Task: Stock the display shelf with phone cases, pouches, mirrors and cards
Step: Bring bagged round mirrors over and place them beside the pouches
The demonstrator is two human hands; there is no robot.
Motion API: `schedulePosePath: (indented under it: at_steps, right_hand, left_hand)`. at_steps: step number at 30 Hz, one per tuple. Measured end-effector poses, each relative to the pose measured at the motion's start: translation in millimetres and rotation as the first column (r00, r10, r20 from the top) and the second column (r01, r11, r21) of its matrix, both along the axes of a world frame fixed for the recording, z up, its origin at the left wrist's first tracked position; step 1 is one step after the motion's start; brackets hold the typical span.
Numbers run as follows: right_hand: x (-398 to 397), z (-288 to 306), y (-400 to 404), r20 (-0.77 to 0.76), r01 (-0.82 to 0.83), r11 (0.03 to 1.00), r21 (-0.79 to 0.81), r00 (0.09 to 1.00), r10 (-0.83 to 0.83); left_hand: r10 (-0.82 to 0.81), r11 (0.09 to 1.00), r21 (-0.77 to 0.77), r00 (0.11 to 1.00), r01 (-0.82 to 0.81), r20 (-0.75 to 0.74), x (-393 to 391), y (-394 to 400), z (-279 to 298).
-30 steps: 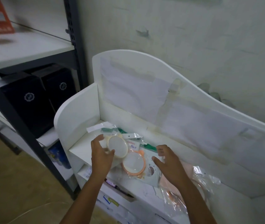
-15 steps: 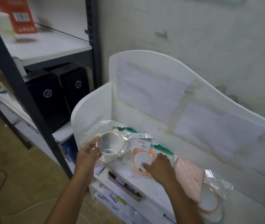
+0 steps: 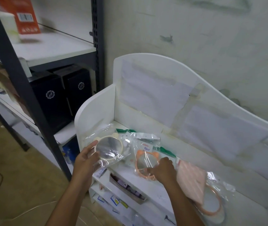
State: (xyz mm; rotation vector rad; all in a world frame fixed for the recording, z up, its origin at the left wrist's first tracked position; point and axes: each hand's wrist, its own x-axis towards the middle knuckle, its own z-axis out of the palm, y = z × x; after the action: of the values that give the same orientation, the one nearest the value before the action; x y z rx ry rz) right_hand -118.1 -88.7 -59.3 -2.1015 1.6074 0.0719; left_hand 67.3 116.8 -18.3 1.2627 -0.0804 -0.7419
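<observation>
Wall: pale, scuffed plaster behind the stand [image 3: 146, 74].
Stand: white display unit with a curved back panel; papers taped to the panel; top shelf carries the stock, lower tiers at the front hold small labelled items, too blurred to name.
Rack [image 3: 15, 82]: dark metal uprights with white boards, left of the stand.
Rack contents: orange box [image 3: 26, 15] on the upper board; two black boxes [image 3: 61, 98] on the board below.
Floor: tan, lower left, with a thin cable lying on it.
Cream mirror [image 3: 108, 148]: round, eared frame, in a clear bag, at the shelf's left front corner, tilted up off the surface.
Left hand [image 3: 85, 162]: fingers curled round the cream mirror's lower left rim, gripping it through the bag.
Orange mirror [image 3: 146, 165]: round, eared frame, bagged, lying near the shelf's front edge, just right of the cream one.
Right hand [image 3: 163, 169]: fingertips pinching the orange mirror's lower right rim.
Packets [image 3: 146, 137]: green-topped bags behind both mirrors, toward the back panel.
Pink pouch [image 3: 190, 181]: flat, right of the right hand.
Third mirror [image 3: 213, 204]: orange-rimmed, bagged, at the shelf's right front, partly under the pouch.
</observation>
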Motion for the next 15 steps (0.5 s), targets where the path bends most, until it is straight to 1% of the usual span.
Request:
schedulePosePath:
  at_steps: [2, 6, 10, 11, 13, 15]
  right_hand:
    - [-8.5, -1.5, -2.0, 0.028, 0.005, 1.0, -0.007, 1.0, -0.005]
    - [-26.2, 6.7, -0.4, 0.242, 0.079, 0.996, -0.034, 0.968, -0.068]
    - [-49.3, 15.1, -0.8, 0.411, 0.157, 0.985, 0.069, 0.895, -0.172]
    - [-57.8, 15.6, -0.5, 0.469, 0.191, 0.977, 0.094, 0.857, -0.213]
    - [-76.6, 19.4, 1.4, 0.594, 0.272, 0.944, 0.188, 0.734, -0.33]
    - [-98.1, 24.9, 5.0, 0.659, 0.313, 0.902, 0.299, 0.616, -0.432]
  left_hand:
    - [0.001, 1.0, 0.002, 1.0, -0.001, 0.006, -1.6, -1.5, 1.3]
    - [-0.012, 1.0, -0.006, 1.0, 0.012, 0.013, -6.5, -8.6, 3.5]
    - [-0.065, 0.998, -0.023, 0.998, 0.065, 0.008, -18.3, -19.8, 7.0]
    - [-0.076, 0.997, -0.027, 0.997, 0.076, 0.002, -22.2, -23.2, 7.8]
    - [-0.098, 0.995, -0.027, 0.995, 0.098, 0.001, -31.2, -30.5, 9.3]
    - [-0.13, 0.991, -0.035, 0.992, 0.129, 0.0, -42.8, -37.0, 11.5]
